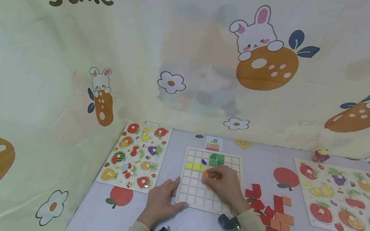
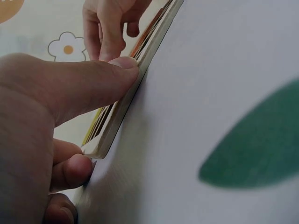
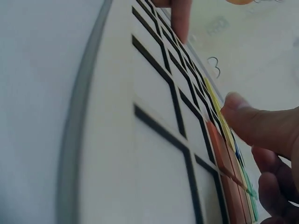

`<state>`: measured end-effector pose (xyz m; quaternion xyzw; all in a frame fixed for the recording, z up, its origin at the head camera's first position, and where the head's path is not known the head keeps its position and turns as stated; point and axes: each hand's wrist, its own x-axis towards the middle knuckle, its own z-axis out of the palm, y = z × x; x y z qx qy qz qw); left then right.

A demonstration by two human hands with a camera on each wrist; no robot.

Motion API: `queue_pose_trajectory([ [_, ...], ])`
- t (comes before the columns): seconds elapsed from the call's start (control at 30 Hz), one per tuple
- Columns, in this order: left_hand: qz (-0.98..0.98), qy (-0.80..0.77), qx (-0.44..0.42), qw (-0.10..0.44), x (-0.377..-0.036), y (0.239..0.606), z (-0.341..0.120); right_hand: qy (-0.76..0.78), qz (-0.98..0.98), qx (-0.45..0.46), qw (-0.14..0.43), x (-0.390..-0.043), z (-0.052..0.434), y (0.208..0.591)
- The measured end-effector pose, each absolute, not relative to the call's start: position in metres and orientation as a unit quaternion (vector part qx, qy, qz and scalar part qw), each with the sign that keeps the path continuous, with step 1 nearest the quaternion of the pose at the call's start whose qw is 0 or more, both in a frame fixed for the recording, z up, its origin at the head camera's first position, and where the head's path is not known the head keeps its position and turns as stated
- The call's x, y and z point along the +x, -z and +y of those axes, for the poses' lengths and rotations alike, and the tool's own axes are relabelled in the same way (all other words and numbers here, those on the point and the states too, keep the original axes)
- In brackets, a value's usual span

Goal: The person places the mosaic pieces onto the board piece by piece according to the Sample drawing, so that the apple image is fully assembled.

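Note:
A pale wooden grid board (image 1: 194,199) lies on the table in the middle of the head view. It carries yellow pieces (image 1: 194,166), a green piece (image 1: 216,159) and a small blue piece (image 1: 204,162). My right hand (image 1: 214,177) lies over the board's middle, with its curled fingers and thumb (image 3: 252,123) on an orange piece (image 3: 223,156) in the grid. My left hand (image 1: 169,192) rests flat at the board's left edge (image 2: 124,105). Its thumb (image 2: 88,81) presses against that edge.
Loose red and orange pieces (image 1: 272,211) lie right of the board. Fruit peg puzzles sit at the left (image 1: 134,155) and at the right (image 1: 341,196). A small picture card (image 1: 213,144) lies behind the board. A printed bunny curtain (image 1: 189,58) closes off the back and left.

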<state>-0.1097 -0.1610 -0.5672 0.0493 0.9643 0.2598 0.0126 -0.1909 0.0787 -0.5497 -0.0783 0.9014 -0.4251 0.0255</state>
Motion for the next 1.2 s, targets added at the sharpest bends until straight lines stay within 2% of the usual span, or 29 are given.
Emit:
queue_pose_trajectory([
  [0.33,0.965,-0.256,0.063,-0.002,-0.109,0.566,-0.162,0.372,0.924,-0.088,0.018,-0.191,0.07,0.55],
  [1.0,0.966,-0.251,0.057,0.008,-0.111,0.567,-0.161,0.35,0.932,-0.099,-0.007,-0.193,0.066,0.549],
  [1.2,0.967,-0.25,0.055,0.003,-0.11,0.569,-0.161,0.347,0.933,-0.097,0.002,-0.194,0.066,0.549],
])
